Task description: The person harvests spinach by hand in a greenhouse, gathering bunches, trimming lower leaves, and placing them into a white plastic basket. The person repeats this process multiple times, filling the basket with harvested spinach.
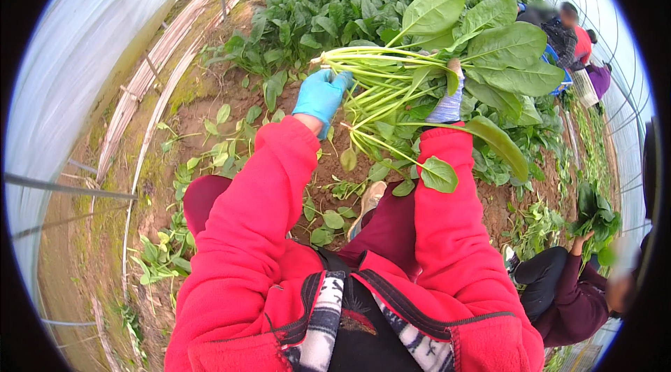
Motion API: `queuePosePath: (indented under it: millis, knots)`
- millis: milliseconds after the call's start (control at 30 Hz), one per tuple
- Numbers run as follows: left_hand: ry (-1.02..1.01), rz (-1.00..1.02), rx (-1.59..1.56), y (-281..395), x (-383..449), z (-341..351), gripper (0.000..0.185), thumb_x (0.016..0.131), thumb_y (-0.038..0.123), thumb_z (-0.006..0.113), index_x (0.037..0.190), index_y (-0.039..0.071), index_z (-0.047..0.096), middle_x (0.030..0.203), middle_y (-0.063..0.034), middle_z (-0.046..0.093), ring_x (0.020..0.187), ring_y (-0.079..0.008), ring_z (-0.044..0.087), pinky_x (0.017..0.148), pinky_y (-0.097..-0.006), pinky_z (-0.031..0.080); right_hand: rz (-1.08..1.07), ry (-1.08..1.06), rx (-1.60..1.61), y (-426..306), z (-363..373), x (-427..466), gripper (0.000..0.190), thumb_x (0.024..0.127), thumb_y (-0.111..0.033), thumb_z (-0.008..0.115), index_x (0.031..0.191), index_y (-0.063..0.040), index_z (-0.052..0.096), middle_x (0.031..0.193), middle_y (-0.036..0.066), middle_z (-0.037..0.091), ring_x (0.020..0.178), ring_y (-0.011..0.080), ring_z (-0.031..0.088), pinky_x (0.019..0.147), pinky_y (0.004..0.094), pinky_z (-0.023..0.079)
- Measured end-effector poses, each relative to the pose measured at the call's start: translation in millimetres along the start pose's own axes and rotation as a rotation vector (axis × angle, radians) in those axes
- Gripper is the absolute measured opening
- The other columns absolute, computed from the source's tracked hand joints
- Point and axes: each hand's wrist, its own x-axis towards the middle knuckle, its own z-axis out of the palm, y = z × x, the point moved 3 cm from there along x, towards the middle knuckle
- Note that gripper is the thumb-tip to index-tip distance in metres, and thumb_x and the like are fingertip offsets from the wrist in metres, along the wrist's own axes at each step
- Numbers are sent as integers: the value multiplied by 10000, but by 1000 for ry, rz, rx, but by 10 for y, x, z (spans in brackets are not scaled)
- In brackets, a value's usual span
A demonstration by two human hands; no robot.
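Observation:
A large bunch of spinach (388,60) with long pale stems lies across both my hands, its root ends to the left and its broad leaves to the right. My left hand (324,96), in a blue glove, touches the stems near the root ends; its fingertips are partly behind them, so its grip cannot be told. My right hand (450,90), in a grey knitted glove, is closed around the stems close to the leaves. One spinach plant (390,149) hangs lower, its root end pointing left and one leaf over my right sleeve.
Dense spinach (335,5) grows ahead. Loose leaves (217,149) lie on the soil at left, beside wooden strips (152,73) and plastic sheeting (78,57). A co-worker (563,293) holding greens sits at lower right; several people are near a blue crate (562,78) farther off.

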Motion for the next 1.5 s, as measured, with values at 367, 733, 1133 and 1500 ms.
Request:
queuePosePath:
  millis: [367, 733, 1133, 1500]
  knots:
    - [486, 283, -947, 218, -146, -1011, 265, 917, 268, 571, 956, 11, 624, 703, -21, 560, 530, -58, 422, 407, -201, 330, 0, 186, 2, 66, -58, 27, 676, 882, -581, 409, 1184, 4, 563, 1145, 188, 611, 1022, 334, 591, 875, 509, 498]
    - [88, 536, -9, 505, -475, -993, 252, 911, 201, 619, 1119, 65, 655, 1075, -81, 664, 1015, -137, 600, 911, -276, 457, -143, 261, 212, 12, 19, 29, 655, 907, -557, 365, 1300, -47, 492, 1292, 217, 516, 1120, 371, 548, 938, 541, 460]
    - [124, 843, 639, 685, -328, -98, 372, 764, 156, 721, 1125, 110, 645, 892, -62, 613, 815, -205, 545, 745, -325, 438, -131, 207, 273, 231, -321, 208, 609, 892, -553, 417, 1230, -63, 546, 1211, 179, 581, 1042, 374, 588, 911, 536, 488]
    - [65, 774, 414, 442, -116, 63, 214, 758, 76, 694, 958, 49, 622, 864, -97, 586, 800, -252, 567, 717, -350, 477, -142, 325, 264, 209, -323, 231, 462, 913, -455, 435, 1142, -85, 589, 1106, 152, 628, 949, 353, 617, 849, 518, 523]
